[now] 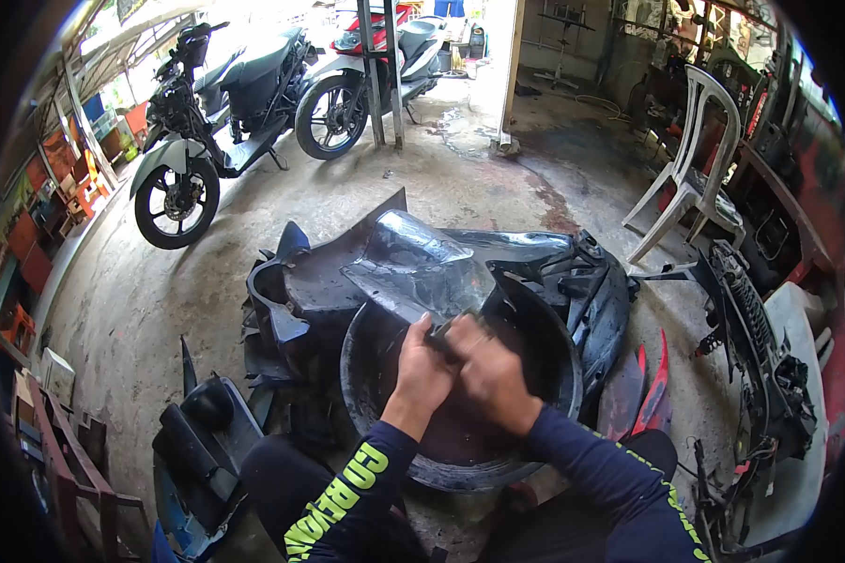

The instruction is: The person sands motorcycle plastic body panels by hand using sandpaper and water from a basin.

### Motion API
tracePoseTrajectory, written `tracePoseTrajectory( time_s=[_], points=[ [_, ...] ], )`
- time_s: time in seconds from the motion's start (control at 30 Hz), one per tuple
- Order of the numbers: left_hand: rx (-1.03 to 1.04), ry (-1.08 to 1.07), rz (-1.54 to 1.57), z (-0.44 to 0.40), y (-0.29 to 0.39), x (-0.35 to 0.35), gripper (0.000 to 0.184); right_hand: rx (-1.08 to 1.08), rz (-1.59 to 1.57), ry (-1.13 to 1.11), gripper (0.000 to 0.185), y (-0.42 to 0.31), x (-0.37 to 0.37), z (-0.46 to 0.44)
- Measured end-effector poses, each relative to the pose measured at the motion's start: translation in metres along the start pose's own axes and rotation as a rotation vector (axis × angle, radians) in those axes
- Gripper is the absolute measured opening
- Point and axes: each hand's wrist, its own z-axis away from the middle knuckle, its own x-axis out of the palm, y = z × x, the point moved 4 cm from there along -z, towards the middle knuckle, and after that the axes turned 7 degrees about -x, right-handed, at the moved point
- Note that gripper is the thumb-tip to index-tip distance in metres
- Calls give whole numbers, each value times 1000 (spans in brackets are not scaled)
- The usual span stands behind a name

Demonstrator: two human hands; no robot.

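A wet, grey body panel (427, 267) lies tilted over the far rim of a round black basin (361, 427) that holds dark liquid. My left hand (424, 368) is closed round the panel's near end, its thumb on top. Just right of it, my right hand (493, 368) is curled over a small dark item (438, 336) against the panel; motion blur and the fingers hide what it is.
Dark fairings (596, 300) lie behind and beside the basin, with red pieces (654, 385) at right. More black parts (207, 441) are at lower left. Two motorcycles (174, 188) and a plastic chair (690, 178) stand farther back.
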Motion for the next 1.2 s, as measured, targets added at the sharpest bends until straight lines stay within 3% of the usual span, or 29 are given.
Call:
tracePoseTrajectory(
  time_s=[0.1, 0.17, 0.23, 0.3, 0.37, 0.43, 0.5, 0.57, 0.63, 0.7, 0.77, 0.87, 1.0, 1.03, 1.1, 1.2],
  points=[
    [73, 81, 31, -8, 0, -13, 39, 105, 41, 12, 52, 11, 5, 2],
    [-96, -182, 27, -8, -1, -21, 39, -80, -4, -10, 49, -28, 2, -1],
    [21, 20, -20, -8, -4, -4, 42, 54, -30, 34, 52, 5, 0, -2],
    [49, 86, 6, -7, -7, -5, 43, 133, 101, -42, 49, 25, 6, 3],
    [-53, -190, -13, -7, -4, -11, 42, -27, 57, -29, 45, -20, -1, -2],
    [-102, -200, -14, -8, -4, -11, 42, -58, 25, -36, 44, -15, 1, -2],
    [30, 24, -6, -13, -6, -16, 43, 139, -5, -24, 46, 16, 2, -6],
    [36, 54, 14, -10, -4, -17, 44, 29, 32, -8, 49, -4, 3, -3],
    [-122, -277, 28, -2, 0, -8, 43, -91, 30, -62, 49, -26, 2, 0],
    [3, -33, -27, -7, -4, -8, 43, 24, 1, -16, 50, -1, 0, -3],
    [41, 71, -13, -8, -6, -11, 44, 82, 48, -62, 51, 8, 2, 2],
    [-47, -151, -26, -11, -3, -22, 43, -41, 95, -72, 45, -23, 5, 6],
    [77, 87, -53, -14, -8, -17, 43, 132, 77, -82, 48, 15, 7, 2],
    [78, 85, -57, -16, -6, -22, 43, 131, 77, -77, 48, 6, 8, 3],
    [-5, -122, -31, -12, -4, -16, 39, 15, 165, -74, 45, -23, 8, 9],
    [62, 8, -50, -12, -8, -10, 41, 49, 147, -88, 46, -2, 7, -3]
  ],
)
